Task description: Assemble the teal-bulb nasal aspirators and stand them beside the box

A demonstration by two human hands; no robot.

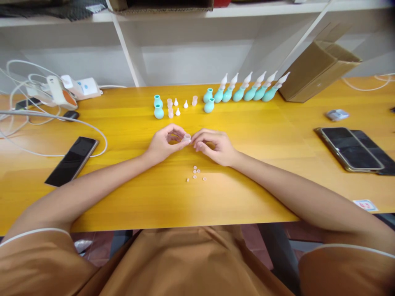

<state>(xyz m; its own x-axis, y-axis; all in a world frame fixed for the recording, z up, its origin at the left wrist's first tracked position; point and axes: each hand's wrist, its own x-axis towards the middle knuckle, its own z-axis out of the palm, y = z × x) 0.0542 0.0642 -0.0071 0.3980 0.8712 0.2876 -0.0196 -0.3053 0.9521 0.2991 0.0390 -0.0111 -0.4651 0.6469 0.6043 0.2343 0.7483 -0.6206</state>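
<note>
In my left hand a small translucent pinkish cup-shaped part is pinched between thumb and fingers. My right hand is right beside it, fingers bent and tips close to the part's edge; whatever they pinch, if anything, is too small to make out. Several tiny pink rings lie on the table just below the hands. Beyond them stand pink cup-shaped parts, small white cone pieces and open teal bulbs. Another teal bulb stands further right, near a row of assembled teal bulb aspirators with white tips.
A phone and white cables lie at the left, near chargers. On the right are two stacked phones, a small wrapped item and a cardboard box. A white shelf rises behind the wooden table.
</note>
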